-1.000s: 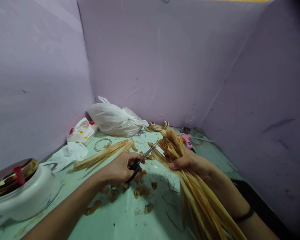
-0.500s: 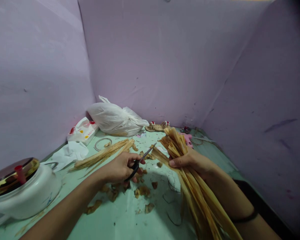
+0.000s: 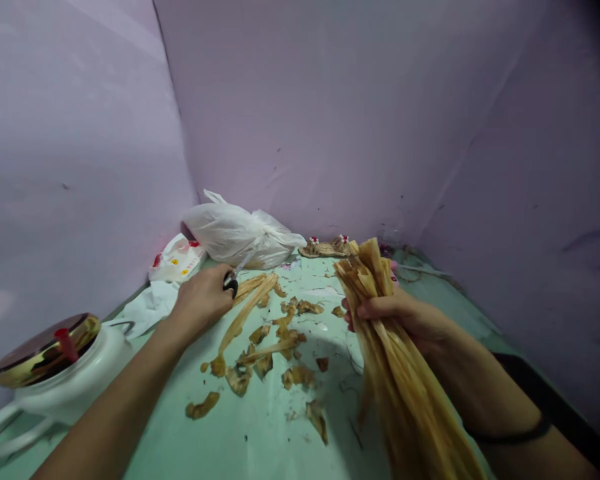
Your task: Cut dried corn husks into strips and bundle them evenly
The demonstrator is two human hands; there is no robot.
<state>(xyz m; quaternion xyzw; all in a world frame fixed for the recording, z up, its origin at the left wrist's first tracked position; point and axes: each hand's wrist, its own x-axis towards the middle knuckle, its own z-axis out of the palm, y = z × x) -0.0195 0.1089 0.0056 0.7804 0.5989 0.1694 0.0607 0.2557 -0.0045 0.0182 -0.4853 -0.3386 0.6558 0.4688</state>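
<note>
My left hand is closed on a pair of scissors; a black handle loop shows at the fingers and the blades point away toward the white bag. It sits over a small pile of dried, straw-coloured leaf strips, partly covering them. Whether the fingers also touch the strips is hidden. On the right, my right hand grips a thick bundle of long dried husk-like leaves, thumb across the front. The bundle's uneven top stands above the hand, and its long ends hang toward me.
Brown leaf scraps litter the green tabletop. A white teapot with a gold-rimmed lid stands left. Behind are tissues, a tissue pack, a tied white plastic bag and a woven piece. Pale walls surround the table.
My left hand has moved left and away from me with the scissors, from beside the bundle to the strip pile. The bundle is more upright, and more scraps show on the table.
</note>
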